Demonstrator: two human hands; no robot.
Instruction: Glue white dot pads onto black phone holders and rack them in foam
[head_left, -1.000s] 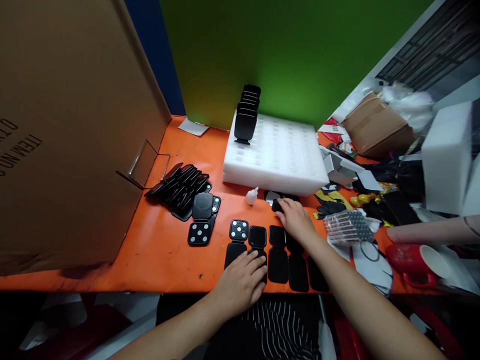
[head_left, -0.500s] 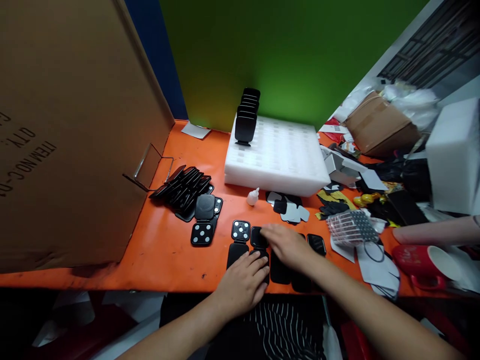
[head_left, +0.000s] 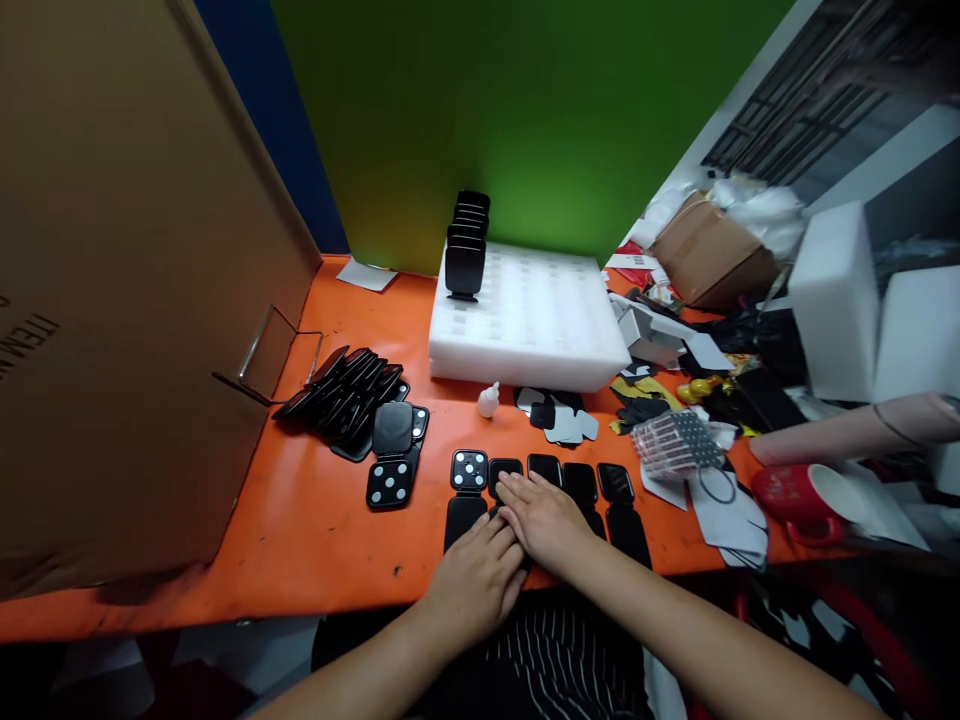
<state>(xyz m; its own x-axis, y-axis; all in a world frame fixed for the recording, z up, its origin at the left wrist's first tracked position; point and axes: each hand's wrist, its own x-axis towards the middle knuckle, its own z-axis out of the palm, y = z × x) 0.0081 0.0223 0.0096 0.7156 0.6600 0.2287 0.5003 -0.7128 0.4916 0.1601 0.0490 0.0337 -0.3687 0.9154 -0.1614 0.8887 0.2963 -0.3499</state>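
Observation:
Along the table's front edge lies a row of black two-part hinged plates. The upper half of the leftmost plate (head_left: 469,470) shows white dots. My left hand (head_left: 478,572) lies flat, fingers together, over the lower half of the second plate (head_left: 505,468). Fingers stretched out, my right hand (head_left: 546,527) rests on that same plate near its hinge, its fingertips touching my left fingers. Partly under my right hand and forearm are more plates, among them the rightmost one (head_left: 628,535). Behind the row stands a small white dropper bottle (head_left: 488,402), beside a heap of black and white pads (head_left: 568,422).
A pile of black plates (head_left: 352,395) and a dotted plate (head_left: 389,485) lie left, near a bent wire stand (head_left: 259,340) and a big carton (head_left: 112,300). At the back, a white foam block (head_left: 532,325) holds several upright plates. Right are a red mug (head_left: 787,495) and clutter.
My right hand has slid down from the plate's upper half toward its hinge, against my left hand. My left hand stays on the lower half. The camera view has shifted a little.

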